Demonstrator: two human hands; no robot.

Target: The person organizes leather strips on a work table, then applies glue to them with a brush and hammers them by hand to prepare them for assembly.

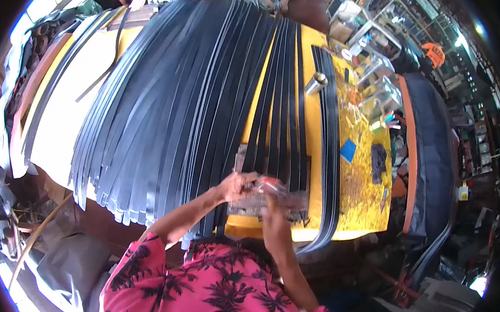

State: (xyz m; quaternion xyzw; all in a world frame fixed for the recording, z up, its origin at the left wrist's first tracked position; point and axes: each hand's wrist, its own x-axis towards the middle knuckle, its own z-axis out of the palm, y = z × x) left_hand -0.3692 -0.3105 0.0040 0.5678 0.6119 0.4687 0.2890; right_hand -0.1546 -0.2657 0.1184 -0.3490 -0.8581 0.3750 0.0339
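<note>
Many long black strips lie side by side across a yellow table. Several of them end on a worn dark board near the table's front edge. Over that board, my left hand is closed at the strip ends, pinching something small that I cannot make out. My right hand is wrapped round the handle of a tool just to the right. The tool's head is reddish and blurred by motion, close to my left fingers.
A metal cup stands beside a bundle of black strips on the right. Farther right lie a blue square, a dark cloth and clear containers. Other people's arms show at the top left.
</note>
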